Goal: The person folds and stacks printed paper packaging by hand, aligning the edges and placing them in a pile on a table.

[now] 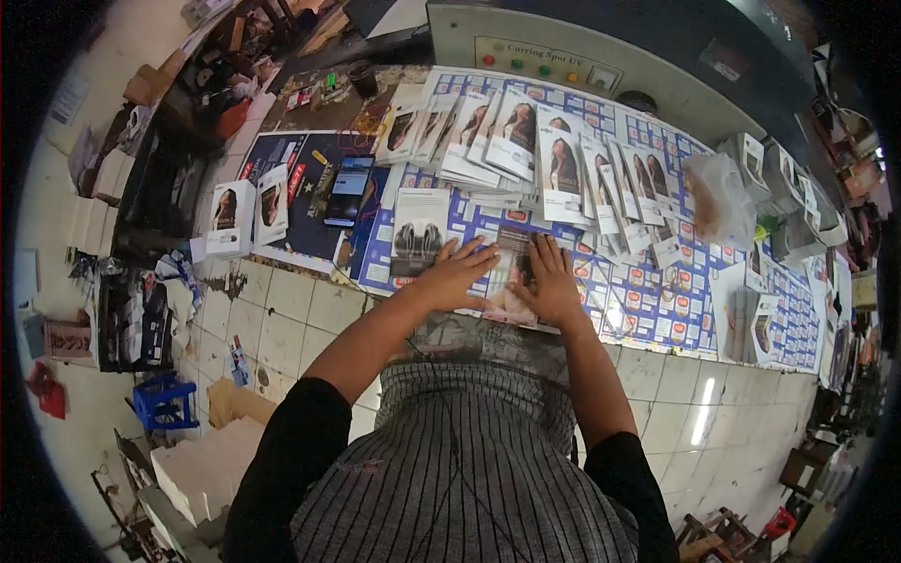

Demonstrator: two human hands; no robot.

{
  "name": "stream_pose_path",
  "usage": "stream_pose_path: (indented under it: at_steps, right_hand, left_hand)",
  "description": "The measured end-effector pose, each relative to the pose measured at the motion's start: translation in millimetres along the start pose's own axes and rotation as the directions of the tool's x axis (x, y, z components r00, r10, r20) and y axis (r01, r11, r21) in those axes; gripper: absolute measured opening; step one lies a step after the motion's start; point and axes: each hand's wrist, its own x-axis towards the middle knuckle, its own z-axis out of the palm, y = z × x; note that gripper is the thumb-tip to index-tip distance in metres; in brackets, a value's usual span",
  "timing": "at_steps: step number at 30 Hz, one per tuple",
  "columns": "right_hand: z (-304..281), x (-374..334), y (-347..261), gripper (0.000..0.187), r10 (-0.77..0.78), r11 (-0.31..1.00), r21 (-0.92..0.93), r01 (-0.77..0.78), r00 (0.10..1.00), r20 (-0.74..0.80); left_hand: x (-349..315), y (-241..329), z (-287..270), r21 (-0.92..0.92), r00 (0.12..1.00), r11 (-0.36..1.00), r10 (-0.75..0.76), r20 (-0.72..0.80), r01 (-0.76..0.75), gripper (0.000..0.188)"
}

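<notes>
Pressing unevenly could crease the leaflet (510,266) under the finger-spread left hand (454,281) and right hand (557,287); tugging could skew it across the blue sheet (648,311).

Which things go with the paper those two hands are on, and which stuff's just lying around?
Probably part of the job:
- left hand and right hand, spread flat
- printed leaflet under them
- piled folded leaflets

Seemingly just lying about:
- smartphone
- translucent plastic bag
- blue plastic stool

Dark lettering (542,52) stands on the pale control panel (558,69).
</notes>
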Motion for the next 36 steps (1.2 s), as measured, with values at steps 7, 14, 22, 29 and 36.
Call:
stream_pose_path:
  at_steps: [7,14,22,29,36]
  right_hand:
    - [4.8,-1.4,1.0,0.084,-0.020,1.000,0.019,0.020,1.000,-0.006]
    - [7.3,-1.2,1.1,0.086,0.001,1.000,0.025,-0.001,1.000,0.008]
    - [-2.5,-1.5,-1.4,0.087,0.027,0.999,0.028,-0.027,1.000,0.015]
    - [2.7,2.3,-1.4,0.077,-0.043,0.998,0.032,0.046,0.995,-0.090]
    - [-6.7,-55.6,22.4,0.058,0.325,0.946,0.136,-0.295,0.859,-0.396]
  left_hand:
    - [-4.7,-1.4,5.7,0.011,0.999,1.000,0.013,-0.039,-0.012,0.091]
    - [-2.7,-5.1,8.1,0.034,1.000,0.999,0.008,0.002,-0.008,0.098]
    - [1.2,-2.0,6.1,0.100,0.998,0.994,0.043,-0.041,-0.039,0.095]
    - [-2.5,-1.9,1.9,0.190,0.996,0.982,0.033,-0.077,-0.018,0.092]
    - [6.4,18.0,-5.6,0.159,0.996,0.985,-0.080,0.038,0.073,0.101]
